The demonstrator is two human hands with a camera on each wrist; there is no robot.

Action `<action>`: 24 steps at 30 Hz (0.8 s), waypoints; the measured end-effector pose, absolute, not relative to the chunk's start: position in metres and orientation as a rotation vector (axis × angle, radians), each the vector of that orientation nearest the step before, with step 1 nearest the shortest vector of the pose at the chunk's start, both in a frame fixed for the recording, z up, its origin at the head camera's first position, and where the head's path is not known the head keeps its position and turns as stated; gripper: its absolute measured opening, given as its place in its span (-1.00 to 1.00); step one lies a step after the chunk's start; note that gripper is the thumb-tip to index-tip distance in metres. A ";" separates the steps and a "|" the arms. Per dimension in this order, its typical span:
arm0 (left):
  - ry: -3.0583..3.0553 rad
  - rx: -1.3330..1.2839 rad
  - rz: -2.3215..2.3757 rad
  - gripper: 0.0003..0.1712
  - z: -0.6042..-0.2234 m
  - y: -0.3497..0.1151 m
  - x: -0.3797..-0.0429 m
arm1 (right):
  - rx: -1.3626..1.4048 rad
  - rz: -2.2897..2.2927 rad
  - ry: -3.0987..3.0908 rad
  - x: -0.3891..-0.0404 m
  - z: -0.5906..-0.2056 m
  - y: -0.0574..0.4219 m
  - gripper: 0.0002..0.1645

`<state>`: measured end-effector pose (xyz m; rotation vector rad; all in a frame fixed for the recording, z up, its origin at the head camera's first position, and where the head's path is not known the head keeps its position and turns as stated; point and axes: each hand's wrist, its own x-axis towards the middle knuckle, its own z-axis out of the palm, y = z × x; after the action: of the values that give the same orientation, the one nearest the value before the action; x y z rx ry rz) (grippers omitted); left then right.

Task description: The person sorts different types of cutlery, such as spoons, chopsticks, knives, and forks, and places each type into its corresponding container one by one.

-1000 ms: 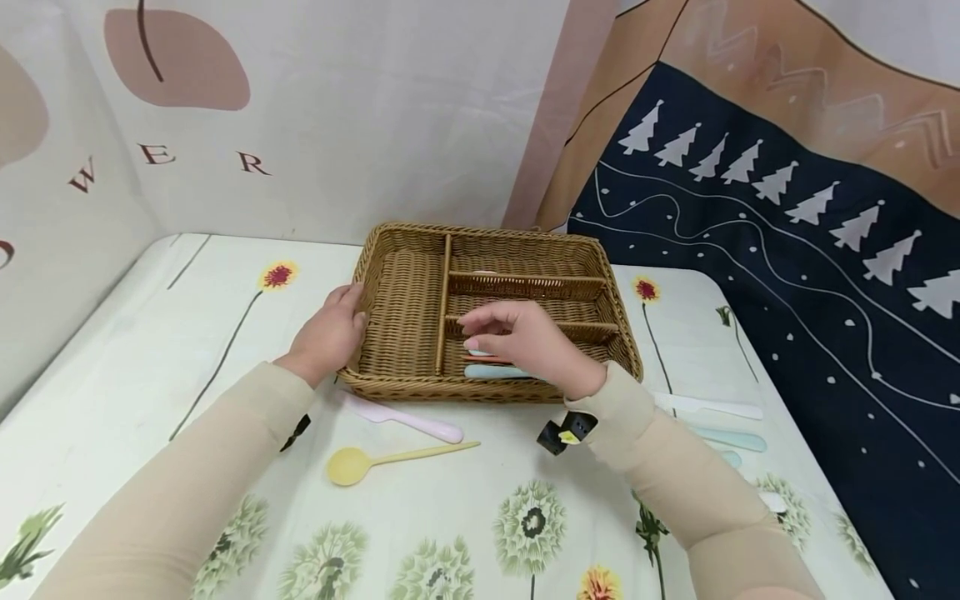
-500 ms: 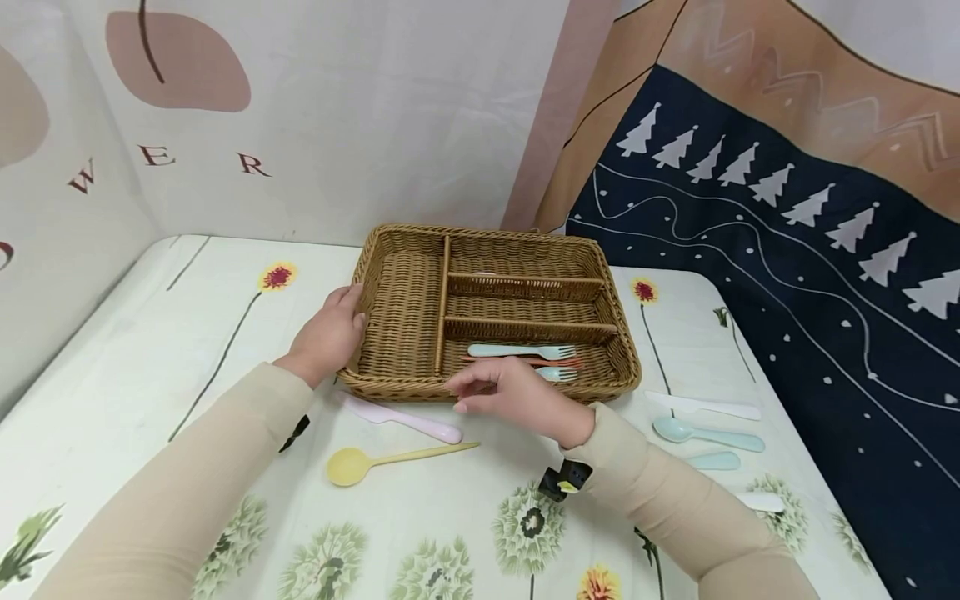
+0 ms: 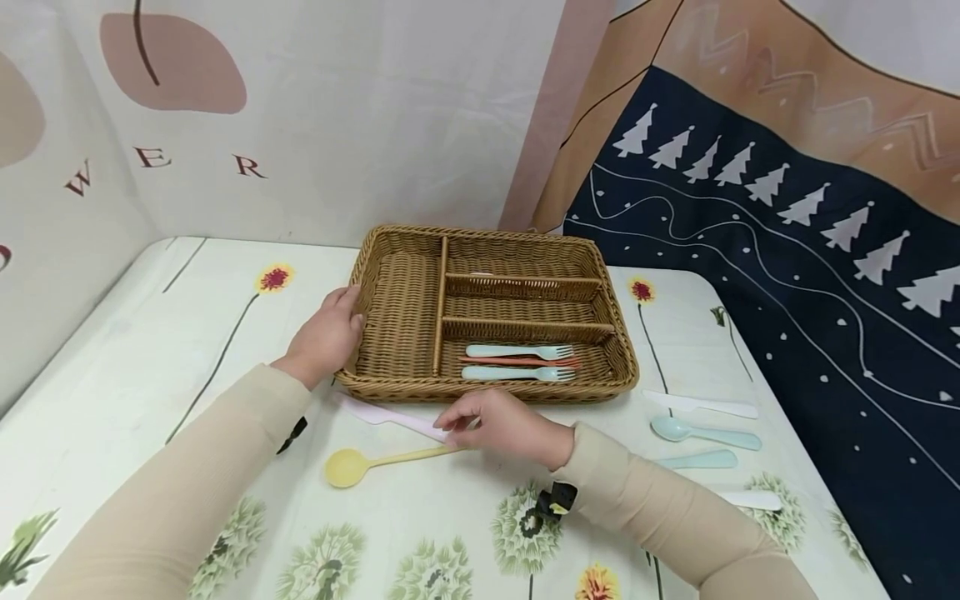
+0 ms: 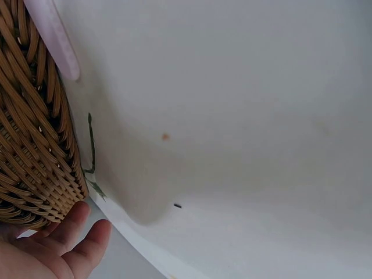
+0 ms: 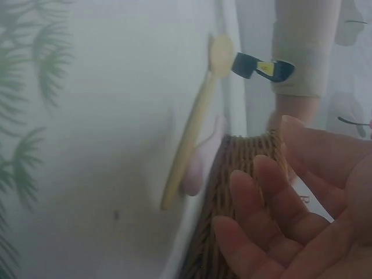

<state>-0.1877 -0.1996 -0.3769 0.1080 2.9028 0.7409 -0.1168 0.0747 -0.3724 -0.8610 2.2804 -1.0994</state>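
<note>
My left hand [image 3: 324, 333] holds the left side of a brown wicker basket [image 3: 442, 387], its fingers against the outer wall in the left wrist view. My right hand [image 3: 510, 427] hovers over the table just in front of the basket. Its fingers are relaxed, with nothing between them and the thumb in the right wrist view. Beneath its fingertips are the handle ends of a pink knife [image 3: 386, 415] and a yellow spoon [image 3: 347, 468]. Two light blue forks [image 3: 495, 373] and an orange utensil [image 3: 517, 362] lie in the basket's front compartment.
To the right of the basket lie a white knife [image 3: 705, 405], a light blue spoon [image 3: 705, 434], a light blue handle [image 3: 705, 459] and a white handle [image 3: 753, 499], the last two partly behind the right sleeve. Dividers [image 3: 528, 326] split the basket into compartments.
My right hand has moved out of the basket's front compartment, toward me and slightly left, to the pink knife and yellow spoon, uncovering the forks. My left hand has stayed on the basket.
</note>
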 end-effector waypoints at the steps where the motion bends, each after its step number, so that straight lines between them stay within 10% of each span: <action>1: 2.903 0.108 0.741 -0.35 -0.377 -0.200 -0.188 | -0.863 -1.092 2.279 -0.116 -0.374 0.075 -0.73; 24: 2.904 0.106 0.736 -0.35 -0.378 -0.200 -0.189 | -1.009 -0.786 2.413 -0.109 -0.384 0.070 -0.74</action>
<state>-0.1888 -0.1999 -0.3778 0.1058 2.9044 0.7364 -0.1087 0.0703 -0.3839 -1.0086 2.4125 -0.7857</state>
